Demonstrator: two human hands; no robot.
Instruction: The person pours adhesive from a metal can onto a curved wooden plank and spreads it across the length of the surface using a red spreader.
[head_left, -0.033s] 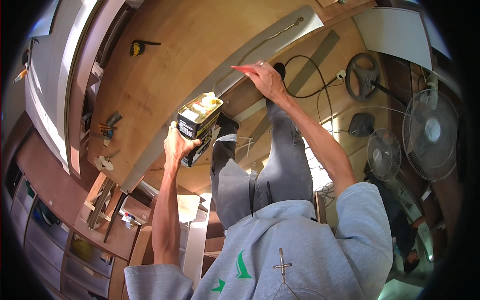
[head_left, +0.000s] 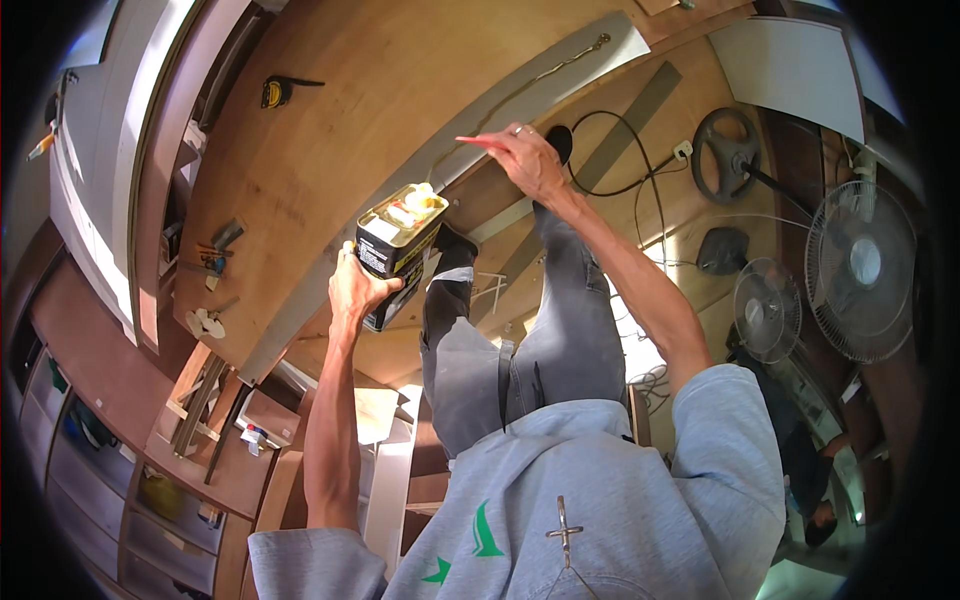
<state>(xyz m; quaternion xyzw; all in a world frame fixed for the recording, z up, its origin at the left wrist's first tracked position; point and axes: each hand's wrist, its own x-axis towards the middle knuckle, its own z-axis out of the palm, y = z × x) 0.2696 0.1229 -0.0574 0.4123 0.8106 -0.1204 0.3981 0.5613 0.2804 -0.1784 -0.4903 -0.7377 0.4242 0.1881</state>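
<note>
My left hand [head_left: 360, 290] is wrapped round the side of a rectangular metal can [head_left: 397, 238], black with yellow marks. Some yellowish stuff is smeared on the can's top. In my right hand [head_left: 533, 165], pinched between the fingers, is a thin red flat spreader [head_left: 480, 140]. Its tip points left, over a long grey strip [head_left: 500, 105] on the wooden panel. A wavy brownish bead [head_left: 565, 62] of what looks like glue runs along the strip. The can sits beside the strip's near edge; whether it stands on something is hidden.
On the wooden panel [head_left: 370, 80] lie a yellow-black tape measure [head_left: 273, 93] and several small tools [head_left: 215, 258]. Two fans [head_left: 862, 262] and a round handwheel-like part [head_left: 727, 155] stand at right, with a looped black cable [head_left: 610, 190]. Shelves [head_left: 165, 500] are at lower left; another person is at lower right.
My right hand with the red spreader has shifted slightly left and a little downward along the strip. The can and my left hand stay nearly in place.
</note>
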